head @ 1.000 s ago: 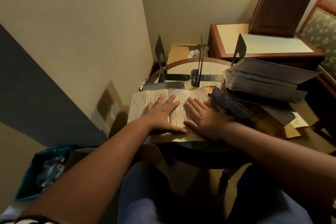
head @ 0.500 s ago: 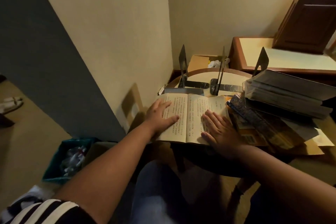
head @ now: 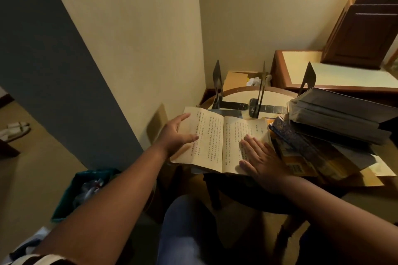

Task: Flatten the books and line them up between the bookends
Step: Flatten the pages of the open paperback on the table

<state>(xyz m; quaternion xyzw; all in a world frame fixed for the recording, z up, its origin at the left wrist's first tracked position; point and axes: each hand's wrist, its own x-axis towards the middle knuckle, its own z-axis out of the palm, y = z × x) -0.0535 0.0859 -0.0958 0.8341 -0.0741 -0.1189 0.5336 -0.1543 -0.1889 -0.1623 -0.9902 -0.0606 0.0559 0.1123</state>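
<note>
An open book (head: 217, 135) with yellowed printed pages lies at the near edge of a small round table (head: 239, 95). My left hand (head: 175, 136) is at its left page edge, fingers straight, thumb over the page. Fingers flat, my right hand (head: 261, 158) presses on the right page. Behind the book stand three dark metal bookends: a left bookend (head: 217, 79), a middle bookend (head: 261, 90) and a right bookend (head: 308, 78). A messy pile of books (head: 336, 112) lies at the right.
The wall (head: 140, 49) runs close along the table's left. A teal bin (head: 86, 189) sits on the floor at lower left. A cardboard box (head: 237, 78) and a wooden side table (head: 336, 75) stand behind. My knees are under the table's near edge.
Both hands slid outward from the book's middle: the left to the left page edge, the right onto the right page. The view shifted left and up.
</note>
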